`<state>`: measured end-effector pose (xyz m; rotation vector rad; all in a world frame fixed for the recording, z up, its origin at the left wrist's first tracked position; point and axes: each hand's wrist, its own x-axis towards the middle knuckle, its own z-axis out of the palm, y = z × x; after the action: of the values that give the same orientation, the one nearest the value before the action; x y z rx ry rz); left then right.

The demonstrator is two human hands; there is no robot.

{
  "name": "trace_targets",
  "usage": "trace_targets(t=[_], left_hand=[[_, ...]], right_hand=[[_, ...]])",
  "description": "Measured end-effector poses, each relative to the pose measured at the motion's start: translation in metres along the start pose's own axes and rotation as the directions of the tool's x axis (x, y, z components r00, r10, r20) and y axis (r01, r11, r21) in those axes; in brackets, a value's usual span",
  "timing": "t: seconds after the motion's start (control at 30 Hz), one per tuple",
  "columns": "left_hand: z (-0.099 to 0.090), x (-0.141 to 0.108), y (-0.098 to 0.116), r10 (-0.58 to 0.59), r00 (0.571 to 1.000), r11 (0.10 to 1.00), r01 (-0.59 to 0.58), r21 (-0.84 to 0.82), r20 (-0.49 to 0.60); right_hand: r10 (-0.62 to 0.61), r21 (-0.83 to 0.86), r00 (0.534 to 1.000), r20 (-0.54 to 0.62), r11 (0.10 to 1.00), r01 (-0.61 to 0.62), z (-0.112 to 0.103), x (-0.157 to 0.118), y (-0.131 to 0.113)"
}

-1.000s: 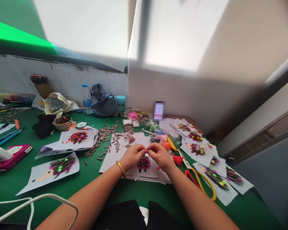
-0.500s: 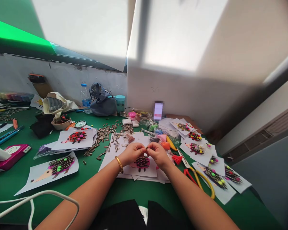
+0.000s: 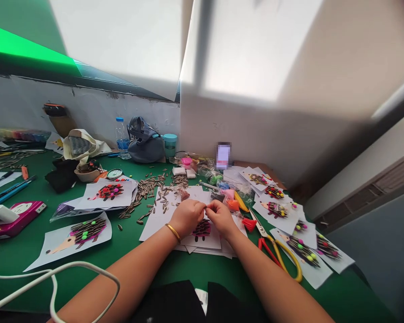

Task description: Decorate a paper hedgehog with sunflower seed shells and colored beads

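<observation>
just above the hedgehog picture [image 3: 201, 229], the fingers of the right hand [image 3: 221, 218] pinch a tiny dark bit [image 3: 206, 207], its smallness probably calling for fingertips, beside the left hand [image 3: 187, 218], whose hold i cannot tell.

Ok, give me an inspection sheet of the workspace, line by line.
Surface: green tabletop, crowded.
Work items: hedgehog picture below the hands, partly hidden; loose seeds beyond and leftward; more hedgehog pictures on both sides.
Clutter: yellow-handled scissors at right; magenta power strip at left; bottle and bag at the back.
Hands: left hand and right hand together over the picture; anything between them is too small to tell.
Cables: white cable, its loop overlapping the left forearm in view.
Surroundings: pale wall behind; other people, nothing seen.
</observation>
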<state>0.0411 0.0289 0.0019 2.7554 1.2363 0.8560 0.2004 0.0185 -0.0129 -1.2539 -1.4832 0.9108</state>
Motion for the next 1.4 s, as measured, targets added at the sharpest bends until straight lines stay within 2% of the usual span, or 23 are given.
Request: trace_targets(t=[0.1,0.2,0.3,0.43,0.5,0.57,0.67,0.77,0.87,1.0,1.17,1.3,1.4], left_hand=[[0.001,0.0,0.001,0.008,1.0,1.0,-0.008,0.016,0.007],[0.002,-0.001,0.002,-0.038,0.999,0.999,0.038,-0.033,-0.01],[0.001,0.001,0.004,-0.142,0.99,0.981,0.139,-0.132,-0.015],[-0.001,0.004,0.001,-0.314,0.95,0.902,0.296,-0.312,-0.005],[-0.002,0.005,-0.003,-0.375,0.927,0.854,0.348,-0.387,0.006],[-0.001,0.004,-0.008,-0.403,0.915,0.828,0.379,-0.414,0.032],[0.0,0.001,-0.013,-0.398,0.916,0.846,0.386,-0.368,0.046],[0.0,0.0,-0.014,-0.366,0.93,0.884,0.361,-0.297,0.04],[-0.001,0.0,-0.012,-0.352,0.935,0.9,0.35,-0.259,0.042],[-0.002,0.0,-0.008,-0.32,0.945,0.912,0.328,-0.248,0.071],[0.0,-0.001,-0.004,-0.225,0.97,0.956,0.237,-0.17,0.09],[0.001,-0.004,0.001,-0.162,0.984,0.979,0.17,-0.11,0.08],[0.0,-0.003,0.005,-0.16,0.984,0.977,0.17,-0.132,0.084]], right_hand=[[0.008,0.015,1.0,0.001,1.0,-0.008,0.001,0.0,0.001],[0.019,0.037,1.0,-0.005,0.999,-0.019,0.001,0.0,0.001],[0.018,0.051,1.0,-0.013,0.999,-0.018,0.002,0.001,0.001],[0.002,0.035,0.999,-0.036,0.999,-0.001,-0.002,0.003,0.002],[-0.026,-0.075,0.998,-0.048,0.997,0.023,-0.006,0.004,0.003],[-0.08,-0.275,0.996,-0.049,0.959,0.064,-0.012,0.005,0.003],[-0.162,-0.552,0.987,-0.01,0.824,0.13,-0.019,0.006,0.003],[-0.205,-0.629,0.978,0.03,0.757,0.178,-0.023,0.007,0.004],[-0.269,-0.565,0.963,0.027,0.791,0.237,-0.021,0.006,0.004],[-0.293,-0.345,0.955,0.041,0.893,0.289,-0.013,0.004,0.004],[-0.176,-0.177,0.984,0.013,0.968,0.175,-0.004,0.001,0.006],[-0.123,-0.134,0.992,-0.019,0.984,0.119,-0.002,0.001,0.005],[-0.108,-0.12,0.993,-0.044,0.987,0.102,-0.001,0.001,0.003]])
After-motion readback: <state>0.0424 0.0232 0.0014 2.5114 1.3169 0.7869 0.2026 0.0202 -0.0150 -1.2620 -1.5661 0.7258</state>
